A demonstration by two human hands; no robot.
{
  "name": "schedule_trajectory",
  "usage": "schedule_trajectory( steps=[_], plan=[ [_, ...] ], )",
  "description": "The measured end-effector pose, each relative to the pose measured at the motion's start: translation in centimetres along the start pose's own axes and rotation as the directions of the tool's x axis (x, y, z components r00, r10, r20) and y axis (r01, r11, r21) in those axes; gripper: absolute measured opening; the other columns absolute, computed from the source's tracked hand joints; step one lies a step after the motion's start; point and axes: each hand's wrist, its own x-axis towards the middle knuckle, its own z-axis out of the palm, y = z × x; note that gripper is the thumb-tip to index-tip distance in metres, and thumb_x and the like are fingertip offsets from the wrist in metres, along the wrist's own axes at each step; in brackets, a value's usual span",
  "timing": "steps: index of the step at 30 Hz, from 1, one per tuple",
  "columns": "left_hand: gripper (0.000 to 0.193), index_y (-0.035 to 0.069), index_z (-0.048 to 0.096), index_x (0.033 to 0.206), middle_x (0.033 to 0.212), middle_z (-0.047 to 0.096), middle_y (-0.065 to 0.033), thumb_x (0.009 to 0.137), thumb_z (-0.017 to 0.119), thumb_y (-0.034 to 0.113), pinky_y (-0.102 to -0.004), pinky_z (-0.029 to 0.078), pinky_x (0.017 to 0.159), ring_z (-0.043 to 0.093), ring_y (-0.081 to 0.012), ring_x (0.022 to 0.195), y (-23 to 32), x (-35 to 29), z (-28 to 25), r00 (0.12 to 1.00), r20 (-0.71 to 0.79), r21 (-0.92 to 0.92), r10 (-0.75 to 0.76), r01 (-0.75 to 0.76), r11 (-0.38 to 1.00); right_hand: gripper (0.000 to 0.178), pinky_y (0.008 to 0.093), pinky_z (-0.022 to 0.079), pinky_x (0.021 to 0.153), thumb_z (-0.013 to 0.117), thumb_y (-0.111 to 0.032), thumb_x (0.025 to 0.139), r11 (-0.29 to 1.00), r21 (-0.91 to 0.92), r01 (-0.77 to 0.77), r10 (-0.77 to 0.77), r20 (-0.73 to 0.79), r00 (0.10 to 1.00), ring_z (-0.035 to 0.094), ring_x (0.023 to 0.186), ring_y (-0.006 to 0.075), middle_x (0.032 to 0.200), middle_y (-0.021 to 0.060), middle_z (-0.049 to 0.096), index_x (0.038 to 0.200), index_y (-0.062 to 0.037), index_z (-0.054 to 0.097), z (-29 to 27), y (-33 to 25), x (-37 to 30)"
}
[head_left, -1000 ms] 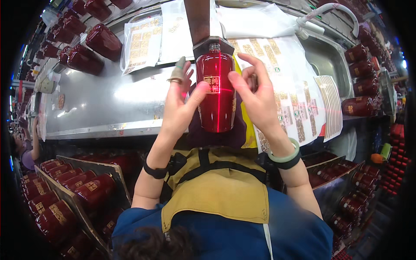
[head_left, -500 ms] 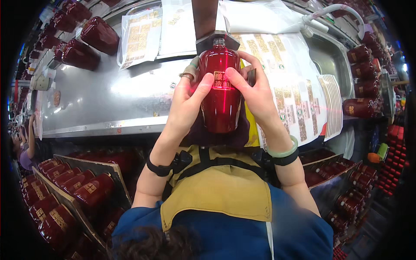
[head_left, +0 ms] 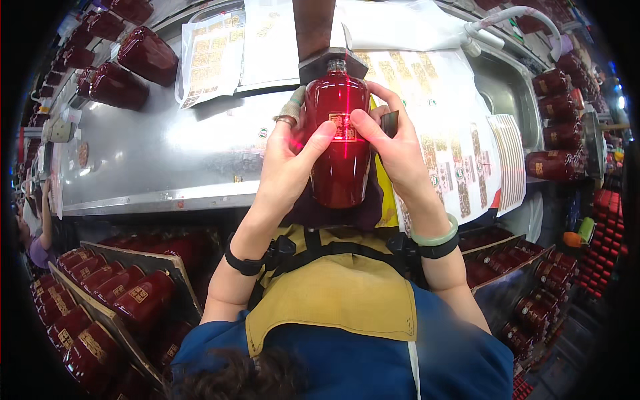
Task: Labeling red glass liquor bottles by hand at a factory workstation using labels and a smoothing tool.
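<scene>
A glossy dark red bottle (head_left: pixel 340 179) lies in front of me, its neck toward a dark metal holder (head_left: pixel 333 61). My left hand (head_left: pixel 283 155) cups its left side, with the thumb on the front face. From the other side my right hand (head_left: pixel 399 152) grips it, thumb pressed beside a small square gold decal (head_left: pixel 343 135). Bright red light lines cross on the bottle over the decal. A thin dark flat piece (head_left: pixel 390 124) sticks out between my right fingers. Cloth-like wraps cover some left fingertips. The undersides of both hands are hidden.
Sheets of gold decals (head_left: pixel 460 140) cover the bench on the right, near a sink (head_left: pixel 517 83) with a pale curved pipe. Red bottles (head_left: pixel 148 56) stand at the far left. Crates of decorated bottles (head_left: pixel 143 295) flank me below. A person (head_left: pixel 41 233) is at far left.
Both thumbs have slid slightly down and to the right on the bottle's front. The decal sits a little lower. Both hands keep their grip.
</scene>
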Motion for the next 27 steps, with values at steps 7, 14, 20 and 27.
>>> schedule_trajectory(
  steps=[7, 14, 20, 27],
  plan=[
    [0.066, -0.008, 0.029, 0.155, 0.146, 0.052, -0.0176, 0.101, 0.064, 0.009, -0.0334, 0.046, 0.110, 0.054, -0.0193, 0.130, 0.17, 0.13, -0.15, 1.000, 0.002, -0.107, -0.020, 0.020, 0.994, 0.062, 0.0187, 0.037, 0.064, 0.081, -0.019, 0.090, 1.000, -0.011, 0.011, -0.011, -0.001, 1.000, 0.043, 0.071, 0.0031, 0.079, -0.0064, 0.044, 0.142, -0.0010, 0.052, -0.06, 0.20, -0.02],
    [0.062, -0.007, 0.032, 0.154, 0.145, 0.053, -0.0158, 0.103, 0.062, 0.013, -0.0328, 0.045, 0.109, 0.054, -0.0183, 0.129, -0.18, 0.07, -0.03, 1.000, -0.017, -0.054, 0.002, -0.003, 0.999, 0.062, 0.0185, 0.037, 0.065, 0.080, -0.020, 0.091, 0.999, -0.043, 0.021, -0.021, 0.006, 1.000, 0.043, 0.072, 0.0025, 0.079, -0.0063, 0.046, 0.143, -0.0001, 0.051, 0.00, 0.04, -0.04],
    [0.060, -0.007, 0.033, 0.154, 0.145, 0.054, -0.0153, 0.106, 0.059, 0.018, -0.0315, 0.044, 0.110, 0.055, -0.0182, 0.129, 0.10, 0.33, -0.62, 0.993, -0.031, -0.181, -0.110, 0.103, 0.978, 0.063, 0.0180, 0.036, 0.065, 0.079, -0.020, 0.092, 1.000, 0.003, -0.011, 0.011, 0.007, 1.000, 0.043, 0.071, 0.0019, 0.079, -0.0066, 0.047, 0.144, 0.0008, 0.050, -0.28, -0.33, -0.43],
    [0.062, -0.007, 0.035, 0.153, 0.142, 0.056, -0.0156, 0.102, 0.065, 0.014, -0.0330, 0.047, 0.107, 0.057, -0.0180, 0.126, -0.39, 0.34, -0.11, 0.999, -0.033, -0.115, -0.010, 0.006, 0.993, 0.068, 0.0182, 0.036, 0.065, 0.083, -0.020, 0.088, 0.998, -0.054, 0.027, -0.026, 0.013, 1.000, 0.042, 0.072, 0.0025, 0.081, -0.0063, 0.045, 0.144, -0.0014, 0.050, -0.11, 0.06, -0.68]
  ],
)
